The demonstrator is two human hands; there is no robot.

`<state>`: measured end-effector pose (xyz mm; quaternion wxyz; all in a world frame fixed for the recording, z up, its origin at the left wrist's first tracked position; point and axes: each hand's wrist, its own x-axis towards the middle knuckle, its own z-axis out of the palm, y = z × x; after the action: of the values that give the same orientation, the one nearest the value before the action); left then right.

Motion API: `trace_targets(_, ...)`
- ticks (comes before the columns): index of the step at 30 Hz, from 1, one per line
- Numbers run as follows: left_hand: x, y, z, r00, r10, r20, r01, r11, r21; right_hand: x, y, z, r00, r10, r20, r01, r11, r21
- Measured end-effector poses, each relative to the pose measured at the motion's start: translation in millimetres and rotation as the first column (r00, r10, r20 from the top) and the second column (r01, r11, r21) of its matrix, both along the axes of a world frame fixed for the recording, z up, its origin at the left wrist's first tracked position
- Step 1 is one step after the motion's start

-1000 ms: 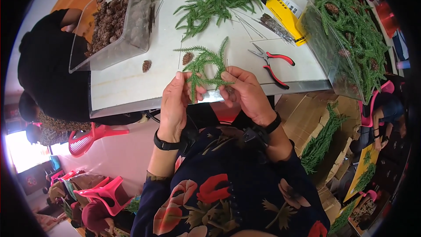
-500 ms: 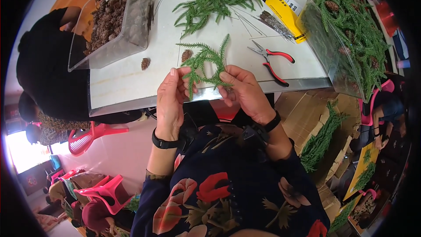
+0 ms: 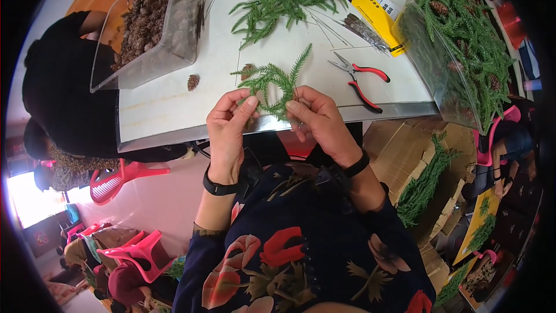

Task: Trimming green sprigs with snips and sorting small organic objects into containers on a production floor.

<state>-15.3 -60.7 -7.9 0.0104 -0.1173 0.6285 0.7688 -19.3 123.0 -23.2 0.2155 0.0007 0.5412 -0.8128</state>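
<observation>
While both my hands pinch the same small bundle over the table's near edge, these are the points that worry me:

Left hand (image 3: 227, 127): thumb and fingers are closed on the lower left side of the green sprig bundle (image 3: 272, 84); if I squeeze harder the thin fronds could bend or snap, I judge.

Right hand (image 3: 318, 122): fingers are clamped on the bundle's lower right, close to the left fingertips; pulling the two hands apart could tear the stems out of each other.

Sprig bundle: held up just above the metal rim of the white table (image 3: 174, 110), fanned out, tips pointing away from me. A pine cone seems tucked at its upper left, though I cannot tell whether it is attached or lying behind.

Drop risk: the bundle sits right over the table edge, so a slipped grip would likely send it into my lap or to the floor.

Pliers (image 3: 359, 78): red-handled, lying just beyond my right hand; a careless reach could knock them off.

Loose cone (image 3: 193, 82): alone on the table near the clear bin of cones (image 3: 150, 29), easy to sweep away.
</observation>
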Motion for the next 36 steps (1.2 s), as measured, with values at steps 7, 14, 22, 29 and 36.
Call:
trace_targets(7, -1, 3, 1, 0.997, 0.057, -0.044, -0.058, 0.998, -0.019, 8, -9, -8, 0.998, 0.057, 0.007, -0.057, 0.998, -0.016)
trace_targets(14, -4, -10, 3, 0.996, 0.040, -0.084, -0.056, 0.981, -0.186, 9, 2, -3, 0.982, -0.065, 0.179, 0.083, 0.993, -0.089)
trace_targets(22, -4, -11, 11, 0.998, -0.061, 0.030, 0.062, 0.996, -0.071, 18, 0, 30, 0.976, -0.197, -0.091, 0.202, 0.978, 0.043)
trace_targets(29, -2, -5, 14, 0.997, -0.078, -0.001, 0.077, 0.994, -0.074, 12, -21, 36, 0.865, -0.049, -0.500, 0.237, 0.918, 0.319)
trace_targets(36, 0, -6, 13, 0.993, -0.109, 0.037, 0.109, 0.994, 0.009, 0, -25, 29, 0.885, -0.012, -0.465, 0.234, 0.876, 0.422)
